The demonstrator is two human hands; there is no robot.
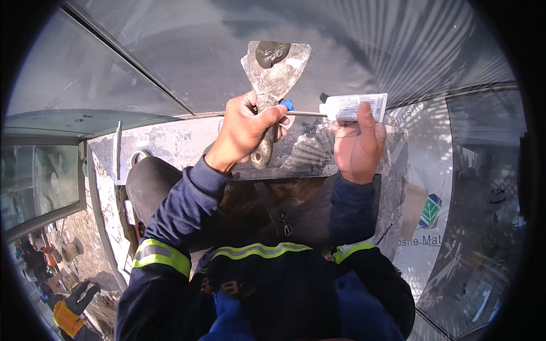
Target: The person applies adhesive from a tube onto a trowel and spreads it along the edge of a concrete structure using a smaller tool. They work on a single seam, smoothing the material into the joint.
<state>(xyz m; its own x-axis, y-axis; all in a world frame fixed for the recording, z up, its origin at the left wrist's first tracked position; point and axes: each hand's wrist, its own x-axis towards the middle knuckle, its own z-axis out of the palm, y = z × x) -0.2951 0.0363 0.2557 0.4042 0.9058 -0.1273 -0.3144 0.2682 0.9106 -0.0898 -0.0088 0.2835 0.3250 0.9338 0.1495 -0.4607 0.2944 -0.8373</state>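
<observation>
My left hand (247, 132) grips a worn putty knife (279, 79) by its handle, blade upward. A dark grey lump of paste (271, 53) sits near the blade's top edge. Behind this blade the edge of what looks like a second blade (245, 66) shows. A small blue cap (288, 105) is pinched between the thumb and fingers of the same hand. My right hand (360, 145) holds a white squeeze tube (354, 107) bearing printed writing, its nozzle end turned left. The tube and the blue cap are apart.
Grey panels (204, 64) stand ahead, meeting at a dark seam (128, 55). Below runs a stained ledge (179, 136) with a roll of tape (140, 157) at my left knee. A printed white sheet (426, 170) lies right. Far lower left is a person in an orange vest (68, 317).
</observation>
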